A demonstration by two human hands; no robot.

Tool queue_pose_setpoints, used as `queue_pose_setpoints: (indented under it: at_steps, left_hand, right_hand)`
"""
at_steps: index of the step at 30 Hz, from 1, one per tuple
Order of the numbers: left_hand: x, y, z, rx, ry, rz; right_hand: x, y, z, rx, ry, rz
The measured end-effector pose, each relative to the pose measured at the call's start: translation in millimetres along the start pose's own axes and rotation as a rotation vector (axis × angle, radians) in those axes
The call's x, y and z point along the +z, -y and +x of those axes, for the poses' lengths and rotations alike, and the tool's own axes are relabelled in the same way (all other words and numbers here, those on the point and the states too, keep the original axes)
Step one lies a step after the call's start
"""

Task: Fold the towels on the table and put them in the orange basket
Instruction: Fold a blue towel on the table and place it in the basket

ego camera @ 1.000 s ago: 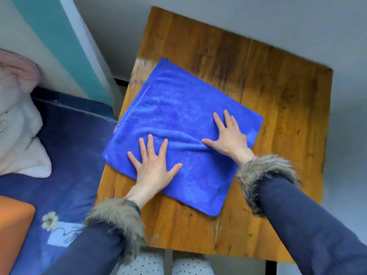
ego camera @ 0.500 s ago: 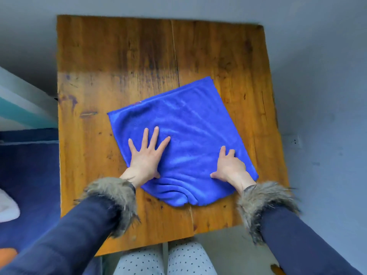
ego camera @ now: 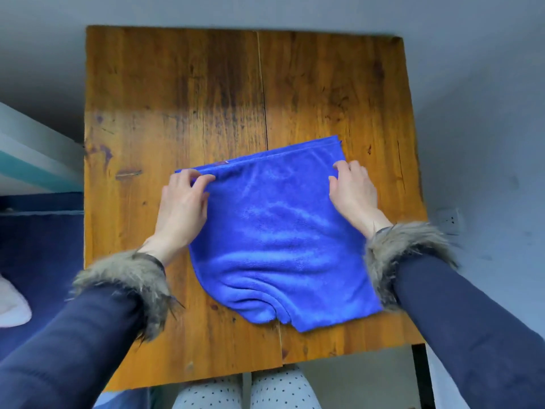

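A blue towel [ego camera: 280, 231], folded into a rough square, lies on the wooden table [ego camera: 206, 107] toward its near right part. My left hand [ego camera: 184, 205] pinches the towel's far left corner between thumb and fingers. My right hand [ego camera: 352, 191] grips the towel's far right corner with curled fingers. The near edge of the towel bunches into soft folds. The orange basket is out of view.
A grey wall runs along the table's far and right sides, with a socket [ego camera: 448, 221] at the right. Left of the table lie a dark blue floor covering [ego camera: 38, 246] and a pale pink object [ego camera: 11, 305]. My knees [ego camera: 244, 391] show below the table's near edge.
Both hands have left the flat middle of the towel and moved to its far corners, where they now grip it. The towel has been turned and shifted nearer the table's near right side.
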State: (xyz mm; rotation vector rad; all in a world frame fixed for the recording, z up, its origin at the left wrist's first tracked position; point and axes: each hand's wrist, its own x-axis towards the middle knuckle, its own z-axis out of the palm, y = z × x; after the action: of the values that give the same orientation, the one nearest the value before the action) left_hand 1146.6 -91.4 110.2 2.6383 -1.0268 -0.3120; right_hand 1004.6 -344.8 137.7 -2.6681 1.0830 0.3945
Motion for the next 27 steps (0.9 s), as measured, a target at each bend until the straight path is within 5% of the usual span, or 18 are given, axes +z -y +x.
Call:
queue_pose_setpoints:
  at_steps: [4,10,19,27]
  left_hand:
    - [-1,13,26,-0.075,0.026,0.051]
    - [5,10,39,-0.13,0.119,-0.003]
    - [-14,15,32,-0.234,0.22,-0.296]
    - [-38,14,24,-0.351,0.061,-0.591]
  right_hand:
    - [0,8,49,-0.219,-0.11,-0.064]
    - [3,8,76,-0.382,-0.041,-0.144]
    - [-17,-7,85,-0.347,-0.019,-0.17]
    - [-35,-23,76,-0.237,-0.046,0.219]
